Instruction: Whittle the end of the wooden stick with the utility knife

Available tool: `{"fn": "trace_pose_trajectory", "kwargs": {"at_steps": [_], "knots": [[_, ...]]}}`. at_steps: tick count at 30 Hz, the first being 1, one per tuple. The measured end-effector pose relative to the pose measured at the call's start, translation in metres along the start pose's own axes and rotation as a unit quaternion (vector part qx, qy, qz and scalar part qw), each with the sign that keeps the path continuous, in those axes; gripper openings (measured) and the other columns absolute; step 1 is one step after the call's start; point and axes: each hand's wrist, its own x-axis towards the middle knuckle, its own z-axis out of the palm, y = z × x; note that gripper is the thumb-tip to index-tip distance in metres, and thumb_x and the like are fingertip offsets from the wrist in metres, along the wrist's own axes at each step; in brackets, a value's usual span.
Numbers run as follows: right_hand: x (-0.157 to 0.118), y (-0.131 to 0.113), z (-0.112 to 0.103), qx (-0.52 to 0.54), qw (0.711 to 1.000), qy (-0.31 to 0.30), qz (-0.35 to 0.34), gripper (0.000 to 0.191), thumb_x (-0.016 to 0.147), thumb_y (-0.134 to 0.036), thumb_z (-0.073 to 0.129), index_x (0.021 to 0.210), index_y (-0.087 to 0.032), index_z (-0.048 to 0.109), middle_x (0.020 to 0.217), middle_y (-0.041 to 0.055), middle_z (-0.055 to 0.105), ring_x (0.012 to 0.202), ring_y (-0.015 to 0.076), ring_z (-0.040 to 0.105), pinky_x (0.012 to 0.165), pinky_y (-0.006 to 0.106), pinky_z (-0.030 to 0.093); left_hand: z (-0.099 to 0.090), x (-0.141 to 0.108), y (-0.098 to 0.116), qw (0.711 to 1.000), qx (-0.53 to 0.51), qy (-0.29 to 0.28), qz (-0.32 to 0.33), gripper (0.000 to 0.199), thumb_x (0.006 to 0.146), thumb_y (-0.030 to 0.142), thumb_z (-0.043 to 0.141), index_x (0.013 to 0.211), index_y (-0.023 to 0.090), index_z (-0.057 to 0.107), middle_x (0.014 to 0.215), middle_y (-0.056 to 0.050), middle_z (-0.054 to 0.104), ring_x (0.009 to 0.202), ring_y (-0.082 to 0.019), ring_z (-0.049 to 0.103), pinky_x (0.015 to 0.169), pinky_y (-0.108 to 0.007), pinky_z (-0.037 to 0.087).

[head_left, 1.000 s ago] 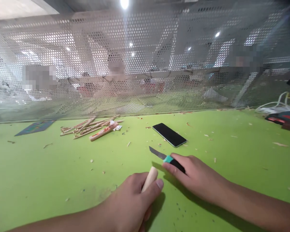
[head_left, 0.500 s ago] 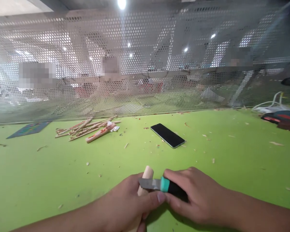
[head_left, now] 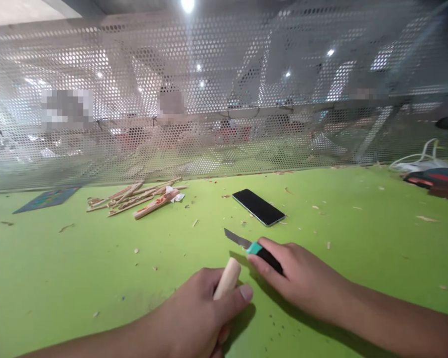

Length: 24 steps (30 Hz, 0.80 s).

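Note:
A pale round wooden stick (head_left: 228,279) pokes up out of my left hand (head_left: 196,311), whose fingers are wrapped around it; its lower part is hidden by the hand. My right hand (head_left: 298,271) grips a utility knife (head_left: 266,258) by its black and teal handle. The knife's bare blade points up and to the left, beyond the stick's end and apart from it. Both hands are over the green tabletop (head_left: 108,268).
A black-screened phone (head_left: 259,207) lies ahead of my hands. Thin carved sticks (head_left: 130,199) and a thicker red-marked wooden piece (head_left: 157,203) lie at back left, beside a dark patterned sheet (head_left: 47,200). A power tool (head_left: 438,180) and white cable (head_left: 418,160) sit far right. Perforated metal panel (head_left: 216,149) stands behind.
The knife blade lay across the wooden stick before; my right hand has lifted it away, forward from the stick. My left hand keeps its hold with only a slight shift.

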Motion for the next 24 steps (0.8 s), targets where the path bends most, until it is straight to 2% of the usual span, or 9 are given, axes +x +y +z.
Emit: {"fn": "trace_pose_trajectory", "kwargs": {"at_steps": [5, 8, 10, 13, 15, 19, 24], "knots": [[0.0002, 0.005, 0.0014, -0.026, 0.999, 0.012, -0.024, 0.04, 0.107, -0.055, 0.035, 0.087, -0.023, 0.049, 0.064, 0.0008, 0.06, 0.051, 0.0179, 0.053, 0.049, 0.027, 0.025, -0.0044, 0.0053, -0.0064, 0.997, -0.068, -0.038, 0.009, 0.041, 0.096, 0.058, 0.06, 0.082, 0.021, 0.046, 0.055, 0.008, 0.049, 0.035, -0.009, 0.049, 0.038, -0.019, 0.037], [-0.0044, 0.0052, 0.0028, -0.007, 0.999, 0.012, -0.047, 0.04, 0.107, -0.056, 0.038, 0.087, -0.023, 0.048, 0.063, -0.0011, 0.059, 0.051, 0.0167, 0.051, 0.049, 0.027, 0.025, -0.0083, 0.0078, -0.0093, 0.997, -0.067, -0.01, 0.022, 0.039, 0.091, 0.052, 0.07, 0.082, 0.019, 0.051, 0.061, 0.006, 0.053, 0.044, -0.007, 0.05, 0.046, -0.018, 0.038], [-0.0067, 0.0055, 0.0027, -0.001, 0.997, -0.002, -0.081, 0.039, 0.106, -0.057, 0.044, 0.086, -0.023, 0.048, 0.064, -0.0017, 0.059, 0.051, 0.0157, 0.049, 0.05, 0.027, 0.025, -0.0092, 0.0085, -0.01, 0.997, -0.071, -0.01, 0.032, 0.041, 0.085, 0.053, 0.076, 0.083, 0.019, 0.054, 0.064, 0.004, 0.053, 0.049, -0.008, 0.052, 0.049, -0.02, 0.041], [-0.0079, 0.0071, 0.0018, -0.008, 0.991, -0.033, -0.126, 0.04, 0.103, -0.058, 0.049, 0.085, -0.023, 0.05, 0.065, -0.0016, 0.06, 0.05, 0.015, 0.046, 0.05, 0.028, 0.023, -0.0091, 0.0089, -0.0097, 0.994, -0.094, -0.051, 0.03, 0.048, 0.08, 0.06, 0.079, 0.082, 0.02, 0.054, 0.063, 0.004, 0.052, 0.048, -0.011, 0.052, 0.047, -0.022, 0.043], [-0.0073, 0.0083, 0.0012, -0.01, 0.989, -0.047, -0.141, 0.041, 0.102, -0.06, 0.049, 0.086, -0.023, 0.051, 0.066, -0.0014, 0.06, 0.051, 0.015, 0.046, 0.051, 0.028, 0.023, -0.0088, 0.0092, -0.0093, 0.993, -0.091, -0.058, 0.039, 0.05, 0.079, 0.062, 0.079, 0.078, 0.019, 0.053, 0.062, 0.004, 0.052, 0.05, -0.012, 0.053, 0.048, -0.022, 0.043], [-0.0047, 0.0082, 0.0005, -0.006, 0.988, -0.055, -0.143, 0.041, 0.102, -0.06, 0.05, 0.087, -0.022, 0.053, 0.069, -0.0007, 0.062, 0.053, 0.0151, 0.048, 0.052, 0.028, 0.024, -0.008, 0.0097, -0.0088, 0.994, -0.081, -0.061, 0.043, 0.051, 0.079, 0.062, 0.078, 0.074, 0.019, 0.052, 0.06, 0.004, 0.052, 0.046, -0.01, 0.052, 0.047, -0.022, 0.043], [-0.0042, 0.0053, -0.0015, -0.009, 0.992, -0.054, -0.113, 0.04, 0.103, -0.058, 0.05, 0.085, -0.022, 0.052, 0.069, -0.0006, 0.062, 0.055, 0.0161, 0.052, 0.052, 0.028, 0.025, -0.0068, 0.0082, -0.0083, 0.996, -0.073, -0.052, 0.028, 0.052, 0.088, 0.065, 0.067, 0.071, 0.019, 0.05, 0.055, 0.005, 0.051, 0.037, -0.008, 0.047, 0.041, -0.02, 0.038]]}}
